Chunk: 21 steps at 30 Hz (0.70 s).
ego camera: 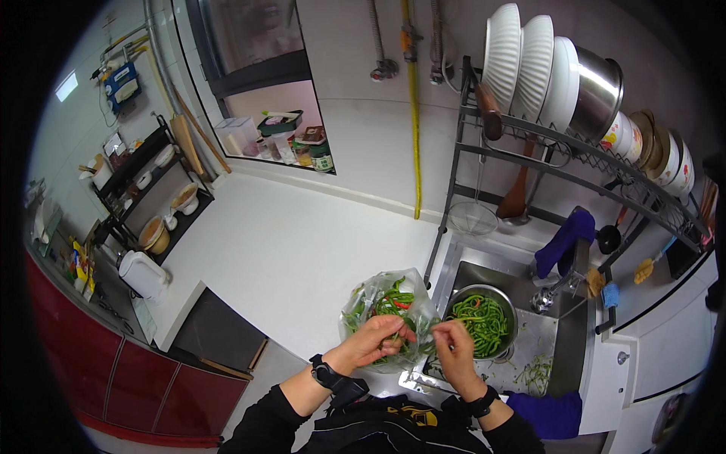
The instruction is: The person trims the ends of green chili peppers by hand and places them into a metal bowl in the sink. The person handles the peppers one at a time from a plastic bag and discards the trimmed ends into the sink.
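A clear plastic bag [354, 295] with green chilli peppers and a few red ones stands on the white counter's edge beside the sink. Over the bag, my left hand [385, 339] has its fingers curled around a green pepper. My right hand [455, 346] is just right of the bag, thumb and fingertips close together; whether something small is between them cannot be told. Behind that hand, a round steel bowl [513, 301] full of green peppers [480, 323] sits in the steel sink [539, 335]. Green stem bits [535, 373] lie scattered on the sink bottom.
A faucet with a purple cloth [564, 244] stands behind the sink. Above it, a black dish rack [459, 147] holds bowls and a steel pot. Another purple cloth [547, 414] hangs at the sink's front edge. A white kettle [142, 276] and black shelf [136, 170] stand left.
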### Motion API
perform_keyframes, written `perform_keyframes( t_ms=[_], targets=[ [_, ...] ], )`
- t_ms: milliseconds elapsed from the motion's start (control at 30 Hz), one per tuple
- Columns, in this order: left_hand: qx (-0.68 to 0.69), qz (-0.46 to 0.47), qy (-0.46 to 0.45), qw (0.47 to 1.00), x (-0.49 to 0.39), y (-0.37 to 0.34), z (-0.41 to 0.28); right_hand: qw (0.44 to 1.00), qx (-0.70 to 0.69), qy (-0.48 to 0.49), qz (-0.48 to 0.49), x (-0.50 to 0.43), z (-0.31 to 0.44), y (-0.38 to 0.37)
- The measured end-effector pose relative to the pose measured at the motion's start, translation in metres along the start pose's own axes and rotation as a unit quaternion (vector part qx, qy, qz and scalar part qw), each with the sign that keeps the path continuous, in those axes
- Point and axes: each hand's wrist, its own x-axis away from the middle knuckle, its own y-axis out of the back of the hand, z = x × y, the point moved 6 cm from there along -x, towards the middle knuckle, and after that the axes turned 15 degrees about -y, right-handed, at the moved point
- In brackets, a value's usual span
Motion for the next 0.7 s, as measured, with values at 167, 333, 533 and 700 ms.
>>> perform_keyframes(
  t_ms=[167, 333, 533, 700],
  targets=[
    [-0.07, 0.037, 0.051, 0.996, -0.003, -0.01, 0.012, 0.935, -0.222, -0.229, 0.153, 0.002, -0.029, -0.017],
    [-0.153, 0.066, 0.117, 0.979, -0.001, -0.013, 0.021, 0.789, -0.425, -0.346, 0.278, 0.005, -0.036, -0.025],
    [-0.068, 0.101, 0.147, 0.982, -0.007, -0.018, 0.024, 0.755, -0.475, -0.387, 0.234, -0.004, -0.044, -0.019],
    [-0.144, 0.101, 0.138, 0.975, -0.016, -0.019, 0.025, 0.758, -0.471, -0.384, 0.236, -0.008, -0.046, -0.012]
  ],
)
